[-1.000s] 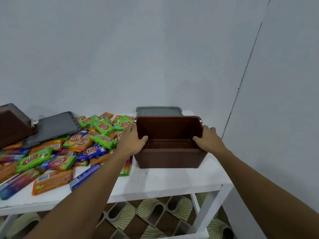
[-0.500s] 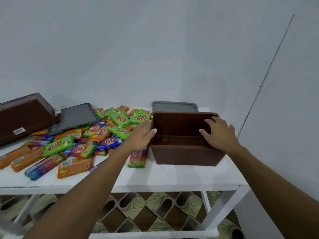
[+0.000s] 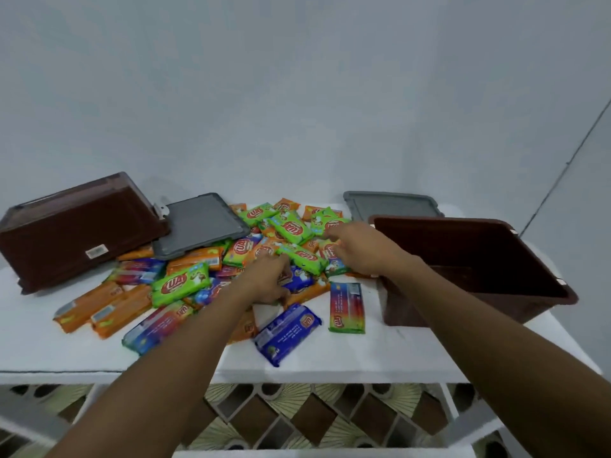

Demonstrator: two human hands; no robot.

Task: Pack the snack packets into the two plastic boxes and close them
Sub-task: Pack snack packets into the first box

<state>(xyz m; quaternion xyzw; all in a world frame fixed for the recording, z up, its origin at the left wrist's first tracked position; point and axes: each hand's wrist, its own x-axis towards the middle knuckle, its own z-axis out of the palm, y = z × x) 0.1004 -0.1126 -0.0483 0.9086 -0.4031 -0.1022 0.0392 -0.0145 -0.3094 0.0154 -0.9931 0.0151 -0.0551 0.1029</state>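
A pale wall [image 3: 297,94] rises behind a white counter [image 3: 330,361], and patterned floor tiles [image 3: 297,418] show below it. An open brown box [image 3: 463,246] stands at the counter's right end, with a grey lid [image 3: 393,204] behind it. A second brown box [image 3: 76,226] lies tipped at the left, beside another grey lid [image 3: 198,226]. Snack packets [image 3: 291,226] lie heaped between the boxes. The right hand [image 3: 360,249] spreads straight fingers over green packets. The left hand [image 3: 267,279] bends its fingers into the heap; whether they grasp a packet cannot be told.
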